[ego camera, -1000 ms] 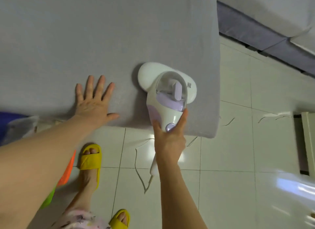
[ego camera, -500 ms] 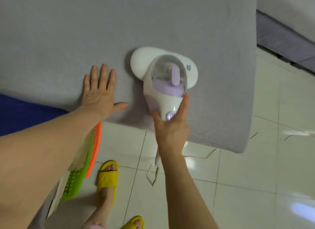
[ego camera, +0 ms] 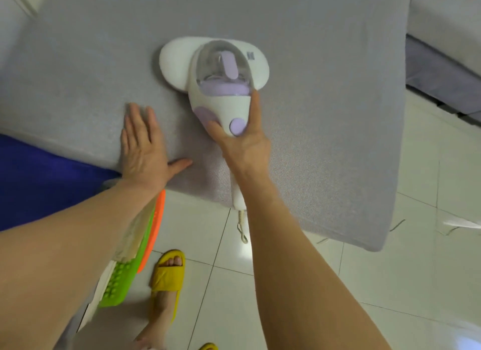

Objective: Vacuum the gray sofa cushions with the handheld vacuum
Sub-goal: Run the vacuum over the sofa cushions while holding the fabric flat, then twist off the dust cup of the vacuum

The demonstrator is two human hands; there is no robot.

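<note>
We show the handheld vacuum [ego camera: 221,94] resting on the gray sofa cushion [ego camera: 325,115], its broad white suction head [ego camera: 177,60] flat on the fabric near the cushion's middle and its clear dust cup [ego camera: 223,60] facing up. The right hand [ego camera: 242,141] grips the tapered handle around the lilac button [ego camera: 238,125], thumb on one flank and forefinger stretched along the other. We judge this narrow neck the proper hold: the hard, smooth plastic shell looks light enough for one hand, yet likely to slip if taken by the domed cup. The left hand [ego camera: 143,151] lies flat beside it, fingers together and thumb out, pressing the cushion near its front edge. The woven cover appears soft and yielding, and may ruck under the head unless steadied. The power cord [ego camera: 240,227] hangs off the cushion's edge toward the glossy tiled floor [ego camera: 390,284], where a foot in a yellow slipper [ego camera: 166,274] stands beside green and orange plastic items [ego camera: 117,284]; blue fabric [ego camera: 39,180] shows below the cushion at left.
</note>
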